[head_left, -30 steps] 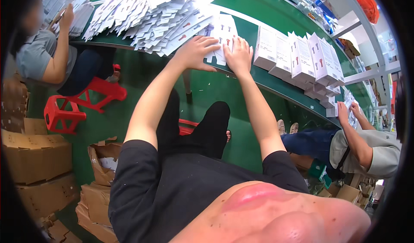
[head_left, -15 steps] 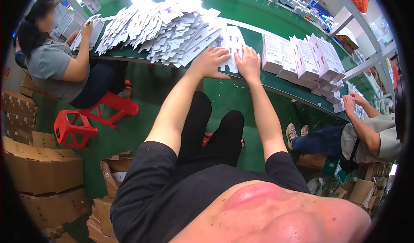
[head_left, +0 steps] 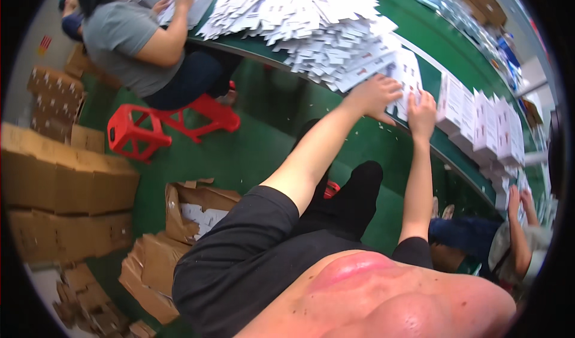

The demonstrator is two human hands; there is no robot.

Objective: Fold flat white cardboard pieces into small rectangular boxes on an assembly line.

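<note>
A flat white carton (head_left: 409, 68) printed with small pictures lies on the green table near its front edge. My left hand (head_left: 376, 96) rests at the carton's left side, fingers stretched and thumb apart. At the right side of the same carton, my right hand (head_left: 421, 111) lies with its fingers on the surface. Both hands look open, and neither is wrapped round anything. Left of them spreads a large heap of flat white cartons (head_left: 311, 29), overlapping one another.
Formed white boxes (head_left: 456, 104) stand in rows on the right. A person in grey (head_left: 129, 44) sits at the left, holding a pen over cartons. Another person's hands (head_left: 520, 203) are at the far right. Red stools (head_left: 135, 128) and brown cardboard boxes (head_left: 66, 176) stand on the floor.
The view has swung left, so the table and heap sit farther right in the picture. My hands stay at the same flat carton; the right fingers look slightly more bent.
</note>
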